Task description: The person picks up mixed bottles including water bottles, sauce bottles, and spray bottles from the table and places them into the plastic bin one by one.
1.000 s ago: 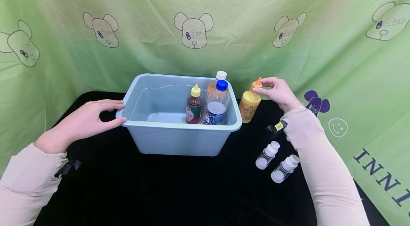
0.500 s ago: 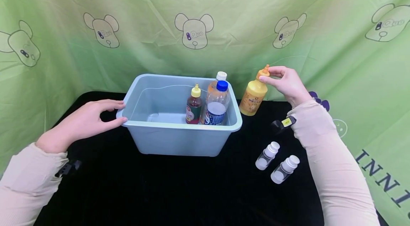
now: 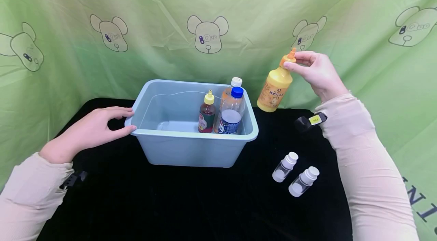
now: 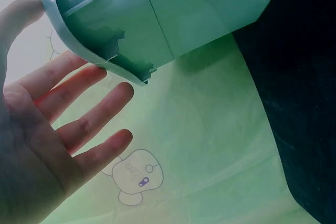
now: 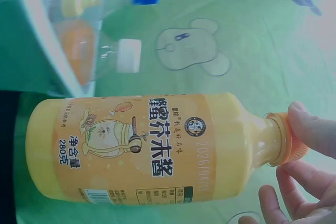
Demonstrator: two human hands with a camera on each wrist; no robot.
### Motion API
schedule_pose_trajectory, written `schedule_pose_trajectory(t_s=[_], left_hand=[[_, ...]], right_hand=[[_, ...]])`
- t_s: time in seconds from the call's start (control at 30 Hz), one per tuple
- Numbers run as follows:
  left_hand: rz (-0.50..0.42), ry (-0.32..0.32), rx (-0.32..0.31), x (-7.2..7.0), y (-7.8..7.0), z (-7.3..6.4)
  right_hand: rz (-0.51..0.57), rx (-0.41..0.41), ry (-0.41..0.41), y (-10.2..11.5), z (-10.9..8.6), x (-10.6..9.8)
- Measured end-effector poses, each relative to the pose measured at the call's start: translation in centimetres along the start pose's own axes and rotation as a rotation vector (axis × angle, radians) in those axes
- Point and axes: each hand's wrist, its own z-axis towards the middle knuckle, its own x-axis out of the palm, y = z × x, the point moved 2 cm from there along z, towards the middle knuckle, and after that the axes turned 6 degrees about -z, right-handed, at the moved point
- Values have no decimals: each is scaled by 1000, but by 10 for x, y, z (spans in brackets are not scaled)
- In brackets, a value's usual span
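My right hand [image 3: 319, 72] pinches the orange cap of a yellow squeeze bottle [image 3: 276, 87] between thumb and fingers. The bottle hangs tilted, raised beside the tub's right end. Its label shows a honey jar in the right wrist view, where the bottle [image 5: 136, 150] lies sideways across the picture. On the other side, my left hand [image 3: 92, 129] rests at the left rim of a light blue plastic tub [image 3: 191, 150]. The left wrist view shows its fingers [image 4: 100, 114] spread and fairly straight against the tub's rim [image 4: 79, 48].
Inside the tub stand a dark red sauce bottle with a yellow tip [image 3: 206, 114], a blue-capped drink bottle [image 3: 230, 117] and a white-capped orange drink bottle [image 3: 226, 95]. Two small white-capped bottles [image 3: 285, 167] are on the black cloth [image 3: 191, 203]. A green printed curtain [image 3: 153, 43] hangs behind.
My right hand has lifted the yellow squeeze bottle up and to the right, off the black cloth. My left hand has stayed at the tub's rim.
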Motion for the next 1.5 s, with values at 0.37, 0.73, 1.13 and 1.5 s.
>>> schedule_pose_trajectory(t_s=[0.37, 0.73, 1.13, 1.5], left_hand=[[3, -14, 10, 0, -2, -1], [0, 0, -6, 1, 0, 0], [-2, 14, -14, 0, -1, 1], [1, 4, -6, 0, -2, 0]], right_hand=[[201, -32, 14, 18, 1, -5], [260, -53, 14, 37, 4, -7], [240, -73, 21, 58, 7, 2], [200, -103, 50, 74, 8, 17]])
